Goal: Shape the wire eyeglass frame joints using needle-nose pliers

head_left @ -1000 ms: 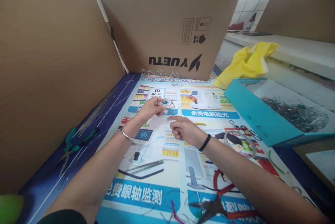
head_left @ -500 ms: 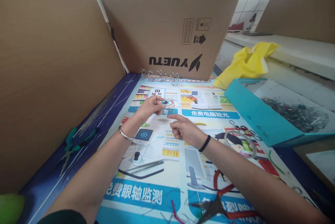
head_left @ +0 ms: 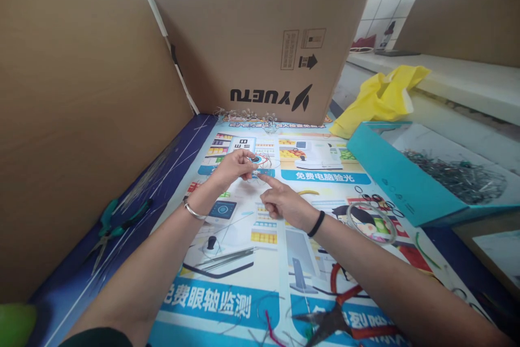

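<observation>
My left hand [head_left: 236, 165] is raised over the printed sheet [head_left: 239, 328] with thumb and forefinger pinched together. What it pinches is too thin and small to make out; fine wire-like lines show near its fingertips, against the print. Close by on the right, my right hand [head_left: 289, 203] has its forefinger stretched toward the left fingertips, the other fingers curled in. Nothing shows clearly in it. Red-handled cutters [head_left: 345, 314] lie under my right forearm, partly hidden. Several thin metal rods [head_left: 229, 257] lie on the sheet below my left hand.
At right stands a blue box [head_left: 406, 184] of metal wire pieces [head_left: 459, 174], with a yellow cloth [head_left: 377, 98] behind it. Teal-handled pliers [head_left: 108, 222] lie at left. Cardboard panels [head_left: 252, 27] wall the back and left. A clear ring [head_left: 371, 222] and small black rings sit near my right forearm.
My right hand has shifted slightly left, bringing its forefinger nearer to my left fingertips. The left hand keeps its pinch in nearly the same place.
</observation>
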